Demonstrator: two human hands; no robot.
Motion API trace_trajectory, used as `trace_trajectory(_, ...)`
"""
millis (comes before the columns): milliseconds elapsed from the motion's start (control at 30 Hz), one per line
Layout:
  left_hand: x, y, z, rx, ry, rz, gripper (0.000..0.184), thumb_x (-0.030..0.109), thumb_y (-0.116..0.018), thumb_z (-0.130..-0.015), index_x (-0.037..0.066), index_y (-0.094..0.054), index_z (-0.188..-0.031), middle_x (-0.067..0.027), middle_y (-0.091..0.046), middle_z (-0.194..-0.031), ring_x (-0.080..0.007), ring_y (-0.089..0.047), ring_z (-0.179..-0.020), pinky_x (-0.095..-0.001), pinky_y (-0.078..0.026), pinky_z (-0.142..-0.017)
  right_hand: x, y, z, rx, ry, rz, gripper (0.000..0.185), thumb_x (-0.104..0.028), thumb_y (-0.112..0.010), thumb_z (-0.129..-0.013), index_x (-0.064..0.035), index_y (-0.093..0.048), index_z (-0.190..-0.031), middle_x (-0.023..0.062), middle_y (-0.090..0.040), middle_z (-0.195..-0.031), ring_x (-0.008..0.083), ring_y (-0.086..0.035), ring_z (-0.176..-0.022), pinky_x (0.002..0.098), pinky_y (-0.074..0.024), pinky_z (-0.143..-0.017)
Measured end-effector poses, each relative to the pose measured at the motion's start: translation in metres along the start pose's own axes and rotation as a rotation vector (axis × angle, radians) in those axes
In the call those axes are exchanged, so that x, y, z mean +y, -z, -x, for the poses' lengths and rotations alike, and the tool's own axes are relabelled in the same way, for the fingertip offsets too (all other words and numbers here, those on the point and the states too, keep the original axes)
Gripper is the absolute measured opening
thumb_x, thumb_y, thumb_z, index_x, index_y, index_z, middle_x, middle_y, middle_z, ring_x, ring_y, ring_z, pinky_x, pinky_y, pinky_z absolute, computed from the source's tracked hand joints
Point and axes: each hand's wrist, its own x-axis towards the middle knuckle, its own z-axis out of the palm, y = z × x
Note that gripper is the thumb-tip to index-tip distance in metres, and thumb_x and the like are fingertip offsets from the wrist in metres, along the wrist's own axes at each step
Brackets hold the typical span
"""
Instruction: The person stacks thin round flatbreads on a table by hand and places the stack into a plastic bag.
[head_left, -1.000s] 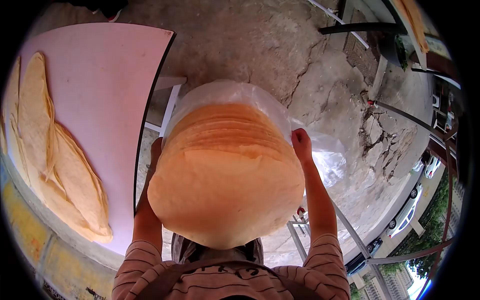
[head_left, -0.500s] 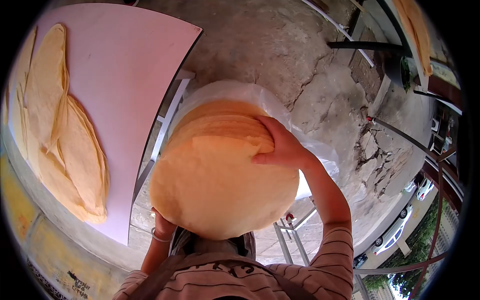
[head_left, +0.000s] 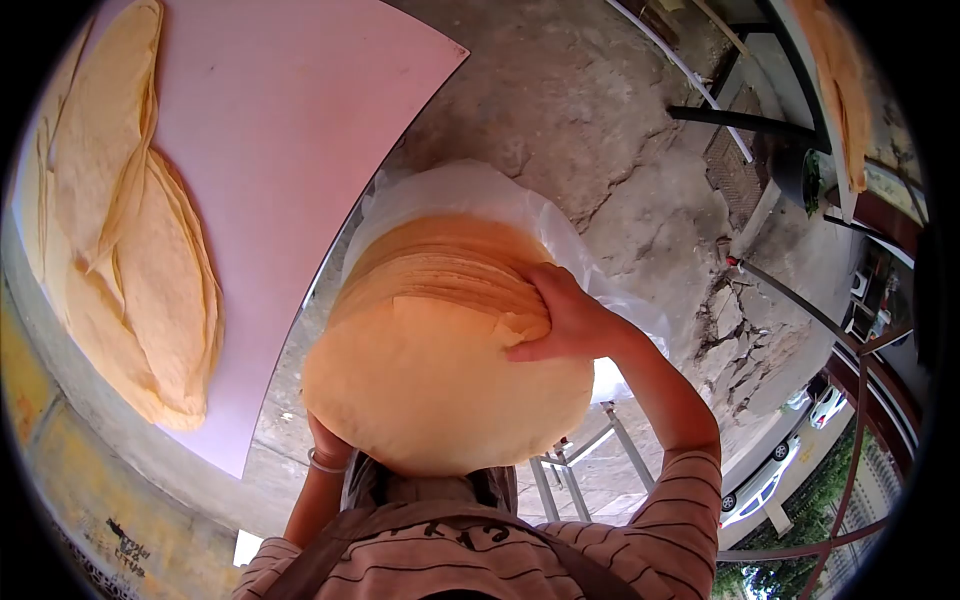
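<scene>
A thick stack of round, thin, tan flatbread sheets [head_left: 445, 375] lies in front of my body, its far side inside a clear plastic bag [head_left: 455, 185]. My right hand [head_left: 565, 320] grips the stack's right edge, with the thumb on the top sheet and the fingers over the layered edges. A small flap of sheet is bent up by the thumb. At the lower left, my left hand [head_left: 328, 445] supports the stack from its near edge; most of its fingers are hidden under the sheets. A band circles the left wrist.
On the left stands a pink table [head_left: 270, 120] with folded sheets [head_left: 150, 270] on it. Metal frame legs [head_left: 590, 470] rise at the lower right. Cracked concrete floor [head_left: 560, 100] lies beyond. A potted plant [head_left: 800, 180] and metal bars are at the right, with parked cars farther off.
My right hand has gone from the bag's right side onto the stack's edge, and my left hand has come down to its near left edge. The table now reaches farther right in view.
</scene>
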Motion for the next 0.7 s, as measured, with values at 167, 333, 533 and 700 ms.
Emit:
trace_trajectory(167, -0.016, 0.003, -0.007, -0.024, -0.033, -0.022, 0.055, 0.040, -0.030, -0.095, 0.005, -0.027, -0.137, -0.0129, -0.036, -0.136, -0.0267, -0.039, -0.122, -0.0403, -0.038, -0.098, 0.022, -0.001, -0.003, 0.086, 0.141, 0.051, 0.096, -0.042, -0.078, -0.053, 0.0042, -0.037, -0.127, 0.0202, -0.029, -0.136, 0.0334, -0.023, -0.129, 0.0382, -0.0236, -0.105)
trace_trajectory(333, -0.014, -0.006, -0.004, -0.010, 0.053, 0.066, 0.054, 0.039, -0.031, -0.095, 0.005, -0.027, -0.137, -0.0128, -0.036, -0.137, -0.0269, -0.039, -0.122, -0.0403, -0.037, -0.099, 0.013, 0.003, 0.001, 0.064, 0.110, 0.008, 0.093, -0.033, -0.079, -0.056, -0.0006, -0.033, -0.130, 0.0168, -0.029, -0.135, 0.0306, -0.027, -0.126, 0.0372, -0.0254, -0.104)
trace_trajectory(533, -0.011, -0.017, -0.005, -0.023, 0.073, 0.135, 0.053, 0.038, -0.034, -0.095, 0.005, -0.028, -0.136, -0.0128, -0.037, -0.136, -0.0262, -0.039, -0.122, -0.0398, -0.038, -0.098, 0.008, 0.002, 0.002, 0.045, 0.090, -0.060, 0.091, -0.035, -0.078, -0.057, 0.0029, -0.034, -0.128, 0.0212, -0.037, -0.128, 0.0315, -0.034, -0.122, 0.0363, -0.0297, -0.101)
trace_trajectory(700, -0.010, -0.022, -0.008, -0.062, 0.024, -0.019, 0.052, 0.034, -0.038, -0.094, 0.003, -0.029, -0.135, -0.0120, -0.037, -0.136, -0.0239, -0.041, -0.121, -0.0375, -0.038, -0.098, 0.005, 0.005, 0.001, 0.034, 0.014, -0.243, 0.088, -0.032, -0.078, -0.059, 0.0039, -0.035, -0.127, 0.0200, -0.049, -0.117, 0.0296, -0.048, -0.112, 0.0342, -0.0386, -0.094)
